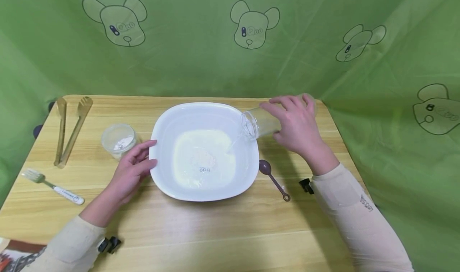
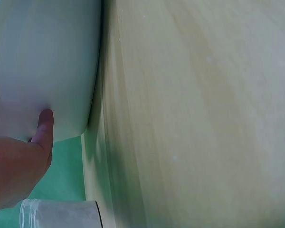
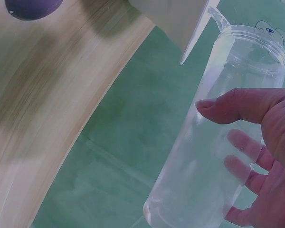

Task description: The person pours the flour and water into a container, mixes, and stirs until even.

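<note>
A white basin (image 1: 163,176) with rounded corners stands in the middle of the table, shallow clear liquid on its bottom. My left hand (image 1: 131,170) touches its left rim with the fingertips. In the left wrist view the thumb (image 2: 46,126) presses flat against the basin's outer wall (image 2: 52,61). My right hand (image 1: 297,122) grips a clear cylindrical bottle (image 3: 199,147), thumb on one side and fingers on the other. The bottle is tipped with its mouth over the basin's right rim, and a thin clear stream runs from it into the basin.
A clear round jar (image 1: 118,138) with white contents stands left of the basin. Wooden tongs (image 1: 73,134) and a fork (image 1: 54,187) lie farther left. A dark purple spoon (image 1: 274,180) lies right of the basin. Green curtain (image 1: 201,64) hangs behind the table.
</note>
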`<move>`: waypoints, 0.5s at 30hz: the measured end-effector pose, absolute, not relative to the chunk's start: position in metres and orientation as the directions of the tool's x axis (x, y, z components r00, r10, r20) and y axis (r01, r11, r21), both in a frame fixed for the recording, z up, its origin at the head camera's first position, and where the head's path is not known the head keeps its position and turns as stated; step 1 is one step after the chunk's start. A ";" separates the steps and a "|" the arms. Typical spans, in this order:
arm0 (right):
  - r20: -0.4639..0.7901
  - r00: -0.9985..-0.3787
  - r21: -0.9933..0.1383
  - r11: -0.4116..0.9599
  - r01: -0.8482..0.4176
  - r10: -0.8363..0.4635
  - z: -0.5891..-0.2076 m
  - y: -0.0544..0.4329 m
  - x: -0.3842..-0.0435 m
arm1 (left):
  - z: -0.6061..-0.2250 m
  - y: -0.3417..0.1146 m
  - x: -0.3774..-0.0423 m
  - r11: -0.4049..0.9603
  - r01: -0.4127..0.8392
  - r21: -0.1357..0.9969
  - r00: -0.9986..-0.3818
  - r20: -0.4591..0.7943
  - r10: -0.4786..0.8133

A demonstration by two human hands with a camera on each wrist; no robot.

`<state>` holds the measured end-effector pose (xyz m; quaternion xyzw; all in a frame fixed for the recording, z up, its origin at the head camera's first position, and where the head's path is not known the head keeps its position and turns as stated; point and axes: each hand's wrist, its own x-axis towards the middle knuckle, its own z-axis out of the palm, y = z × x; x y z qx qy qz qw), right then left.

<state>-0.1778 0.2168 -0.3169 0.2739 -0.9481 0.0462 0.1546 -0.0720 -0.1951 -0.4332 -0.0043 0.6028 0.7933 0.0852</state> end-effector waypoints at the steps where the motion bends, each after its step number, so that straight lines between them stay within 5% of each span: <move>1: 0.318 -0.802 -0.003 0.846 -0.534 -0.505 -0.317 0.217 -0.178 | -0.433 -0.195 -0.072 -0.259 -0.140 0.956 -0.986 -0.109 0.130; 15: 0.270 -0.838 -0.147 0.840 -0.522 -0.474 -0.325 0.220 -0.178 | -0.435 -0.196 -0.072 -0.273 -0.134 0.953 -0.986 -0.101 0.132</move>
